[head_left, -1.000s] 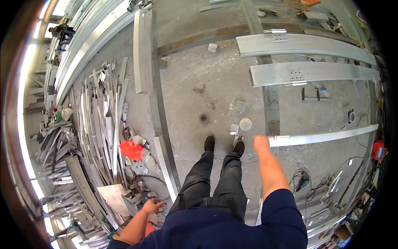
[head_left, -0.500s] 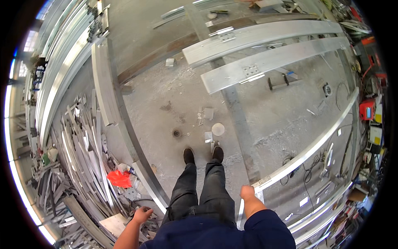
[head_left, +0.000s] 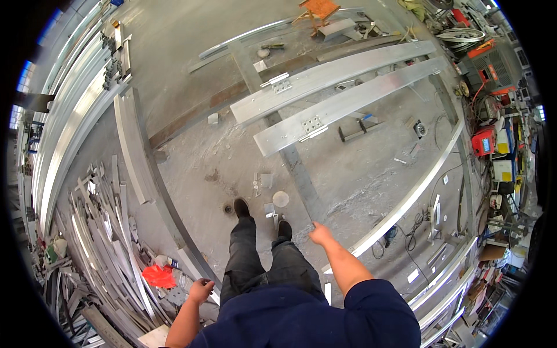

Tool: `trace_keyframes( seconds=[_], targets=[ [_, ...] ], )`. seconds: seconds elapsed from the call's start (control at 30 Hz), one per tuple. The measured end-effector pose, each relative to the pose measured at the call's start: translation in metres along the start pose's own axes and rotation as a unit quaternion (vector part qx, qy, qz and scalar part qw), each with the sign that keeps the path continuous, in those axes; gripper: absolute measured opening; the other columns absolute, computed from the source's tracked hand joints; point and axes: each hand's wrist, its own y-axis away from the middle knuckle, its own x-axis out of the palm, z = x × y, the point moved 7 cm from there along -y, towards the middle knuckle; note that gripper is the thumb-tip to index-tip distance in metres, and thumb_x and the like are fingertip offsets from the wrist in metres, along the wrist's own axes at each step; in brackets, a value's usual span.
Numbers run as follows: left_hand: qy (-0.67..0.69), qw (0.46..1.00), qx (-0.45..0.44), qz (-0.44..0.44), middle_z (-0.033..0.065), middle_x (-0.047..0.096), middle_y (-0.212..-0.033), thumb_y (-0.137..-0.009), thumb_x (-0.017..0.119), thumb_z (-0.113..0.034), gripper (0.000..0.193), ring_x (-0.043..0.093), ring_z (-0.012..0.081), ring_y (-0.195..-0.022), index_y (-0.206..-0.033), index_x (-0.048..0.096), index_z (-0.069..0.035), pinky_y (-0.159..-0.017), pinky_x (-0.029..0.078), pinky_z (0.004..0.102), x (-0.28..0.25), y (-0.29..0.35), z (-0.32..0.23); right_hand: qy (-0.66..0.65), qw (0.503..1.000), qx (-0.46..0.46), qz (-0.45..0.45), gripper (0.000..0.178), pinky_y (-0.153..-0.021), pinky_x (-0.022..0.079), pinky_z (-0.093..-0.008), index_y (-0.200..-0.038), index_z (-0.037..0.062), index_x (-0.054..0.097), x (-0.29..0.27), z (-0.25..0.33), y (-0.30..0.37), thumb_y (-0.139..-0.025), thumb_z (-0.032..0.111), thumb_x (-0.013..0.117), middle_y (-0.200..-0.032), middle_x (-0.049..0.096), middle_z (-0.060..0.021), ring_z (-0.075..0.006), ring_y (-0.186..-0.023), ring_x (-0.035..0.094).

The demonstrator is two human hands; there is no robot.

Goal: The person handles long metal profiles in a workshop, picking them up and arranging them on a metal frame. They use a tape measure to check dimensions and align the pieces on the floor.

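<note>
My right hand (head_left: 322,234) is stretched forward over the floor, right of my legs, its fingers closed. A thin dark line shows at its fingertips; what it holds, if anything, is too small to name. The long silvery metal bar (head_left: 400,214) lies just right of it. My left hand (head_left: 201,290) hangs low at my left side, fingers loosely curled with a gap at the thumb and nothing I can make out in them. It is nearest to the end of a metal beam (head_left: 196,262) and a red plastic bag (head_left: 158,276) on the scrap.
Two wide silvery beams (head_left: 325,81) lie across floor supports ahead. Many metal strips (head_left: 104,232) are heaped at left, below long stacked profiles (head_left: 69,145). A clamp (head_left: 360,132) and cables (head_left: 415,232) lie at right, near a red machine (head_left: 483,141) among clutter.
My right hand has swung forward and left, away from the end of the long bar. My left foot has stepped forward. The view has shifted, showing more of the right side.
</note>
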Motion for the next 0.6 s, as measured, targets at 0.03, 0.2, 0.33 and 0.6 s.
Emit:
trace_keyframes(
  seconds=[0.03, 0.2, 0.33, 0.6],
  targets=[
    [-0.012, 1.000, 0.005, 0.013, 0.0104, 0.068, -0.080, -0.086, 0.068, -0.027, 0.036, 0.065, 0.0163, -0.064, -0.103, 0.065, 0.005, -0.058, 0.051, 0.0299, -0.003, -0.006, -0.006, -0.004, 0.999, -0.022, -0.033, 0.047, -0.091, 0.050, -0.0417, -0.110, 0.0029, 0.068, 0.003, -0.005, -0.006, -0.077, 0.036, 0.068, -0.111, 0.065, -0.0232, -0.0373, -0.106, 0.062],
    [-0.077, 0.996, 0.003, 0.038, 0.0106, 0.068, -0.076, -0.085, 0.069, -0.030, 0.038, 0.065, 0.0175, -0.062, -0.099, 0.068, 0.005, -0.058, 0.053, 0.0314, -0.026, -0.063, -0.018, -0.058, 0.997, 0.052, 0.004, 0.055, -0.093, 0.049, -0.0397, -0.115, 0.0011, 0.065, -0.028, 0.008, 0.019, -0.074, 0.036, 0.072, -0.111, 0.066, -0.0232, -0.0356, -0.108, 0.062],
    [-0.092, 0.995, 0.005, 0.027, 0.0109, 0.067, -0.072, -0.083, 0.071, -0.028, 0.037, 0.064, 0.0197, -0.060, -0.097, 0.068, 0.006, -0.056, 0.053, 0.0337, -0.064, -0.149, -0.041, -0.144, 0.981, 0.133, 0.005, 0.054, -0.088, 0.051, -0.0383, -0.117, -0.0009, 0.064, -0.041, -0.013, 0.041, -0.075, 0.033, 0.072, -0.106, 0.068, -0.0232, -0.0329, -0.101, 0.066],
    [0.076, 0.994, 0.070, 0.035, 0.0131, 0.065, -0.076, -0.087, 0.067, -0.026, 0.040, 0.062, 0.0190, -0.059, -0.106, 0.061, 0.009, -0.055, 0.052, 0.0310, -0.110, -0.190, -0.197, -0.205, 0.970, 0.129, -0.001, 0.046, -0.066, 0.053, -0.0299, -0.118, -0.0034, 0.060, -0.139, 0.102, 0.075, -0.081, 0.023, 0.068, -0.092, 0.068, -0.0140, -0.0181, -0.075, 0.065]
  ],
)
